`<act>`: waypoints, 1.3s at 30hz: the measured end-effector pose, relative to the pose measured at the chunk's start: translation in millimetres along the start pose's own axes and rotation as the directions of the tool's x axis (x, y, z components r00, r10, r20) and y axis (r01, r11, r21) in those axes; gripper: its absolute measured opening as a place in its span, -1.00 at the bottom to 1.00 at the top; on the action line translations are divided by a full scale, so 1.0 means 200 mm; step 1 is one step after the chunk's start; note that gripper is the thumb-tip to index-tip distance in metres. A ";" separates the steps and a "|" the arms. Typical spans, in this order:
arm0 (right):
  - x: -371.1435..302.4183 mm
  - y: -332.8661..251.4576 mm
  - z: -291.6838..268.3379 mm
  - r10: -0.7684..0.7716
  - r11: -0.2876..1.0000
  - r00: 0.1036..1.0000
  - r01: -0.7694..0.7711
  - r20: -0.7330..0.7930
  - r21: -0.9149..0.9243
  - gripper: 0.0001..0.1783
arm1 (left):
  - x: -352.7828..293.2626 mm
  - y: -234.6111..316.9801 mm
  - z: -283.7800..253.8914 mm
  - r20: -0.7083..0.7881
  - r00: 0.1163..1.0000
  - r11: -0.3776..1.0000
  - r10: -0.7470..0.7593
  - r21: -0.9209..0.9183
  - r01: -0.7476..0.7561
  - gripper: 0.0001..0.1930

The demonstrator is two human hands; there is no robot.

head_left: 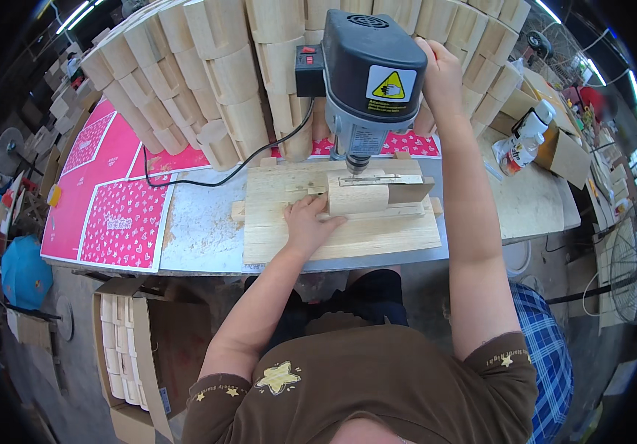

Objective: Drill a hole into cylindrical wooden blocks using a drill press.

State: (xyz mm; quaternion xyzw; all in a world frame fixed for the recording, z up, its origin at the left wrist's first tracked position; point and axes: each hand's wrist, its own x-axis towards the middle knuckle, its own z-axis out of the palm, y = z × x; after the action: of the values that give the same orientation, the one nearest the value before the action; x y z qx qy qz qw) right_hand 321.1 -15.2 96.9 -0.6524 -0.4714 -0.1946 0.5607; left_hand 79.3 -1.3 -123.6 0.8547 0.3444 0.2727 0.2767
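Observation:
A drill press (pixel 374 66) with a dark grey head stands at the middle of the table. Its chuck (pixel 357 164) points down at a pale wooden block (pixel 359 198) in a wooden jig (pixel 289 240). My left hand (pixel 311 226) lies on the jig's board, fingers at the block's left end and thumb along its near side, closed on it. Up at the right of the drill head, my right hand (pixel 443 70) is closed with the fingers curled; the exact part gripped is hidden behind the head. Metal strips (pixel 381 180) run along the block's top.
Stacked wooden pieces (pixel 222 66) wall off the table's back. A black cord (pixel 215 183) loops at left across pink printed sheets (pixel 122 222). Bottles (pixel 525 140) and a cardboard box (pixel 566 155) stand at right. Below the table's left, an open carton (pixel 129 355) holds more wooden pieces.

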 end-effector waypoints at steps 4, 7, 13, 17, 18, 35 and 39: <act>-0.14 -0.05 -0.05 0.105 0.971 0.986 -0.129 0.128 0.199 -0.61 | 0.01 -0.02 0.02 -0.024 0.999 0.997 -0.045 -0.071 0.043 -0.59; -0.43 0.08 -0.15 0.157 0.944 0.927 -0.242 0.341 0.224 -0.64 | 0.02 -0.02 0.00 -0.011 1.000 0.993 -0.002 -0.115 0.001 -0.61; -0.85 0.19 -0.22 0.012 0.935 0.749 0.226 0.662 -0.272 -0.67 | -0.01 -0.09 -0.07 -0.126 0.987 0.990 0.098 -0.091 -0.109 -0.63; -0.85 0.22 -0.22 0.026 0.934 0.734 0.225 0.678 -0.279 -0.66 | -0.11 -0.23 -0.31 -0.188 0.965 0.975 0.184 -0.090 -0.203 -0.75; -0.85 0.21 -0.22 0.021 0.936 0.731 0.226 0.682 -0.270 -0.66 | -0.14 -0.25 -0.38 -0.191 0.965 0.977 0.178 -0.084 -0.197 -0.75; -0.98 0.02 -0.19 -0.096 0.953 0.725 0.264 0.682 -0.146 -0.66 | -0.21 -0.04 -0.48 0.316 0.797 0.455 -0.515 -0.687 0.567 -0.59; -1.01 0.01 -0.19 -0.100 0.943 0.723 0.288 0.684 -0.166 -0.63 | -0.17 0.07 -0.36 0.446 0.816 0.196 -0.368 -0.821 0.536 -0.57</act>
State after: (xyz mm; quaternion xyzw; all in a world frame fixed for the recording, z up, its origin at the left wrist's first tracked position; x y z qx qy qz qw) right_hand 237.5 -130.3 -50.5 -0.6927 -0.6766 -0.0668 0.2406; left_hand 15.9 -14.3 -73.5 0.4216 0.3420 0.2580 0.7992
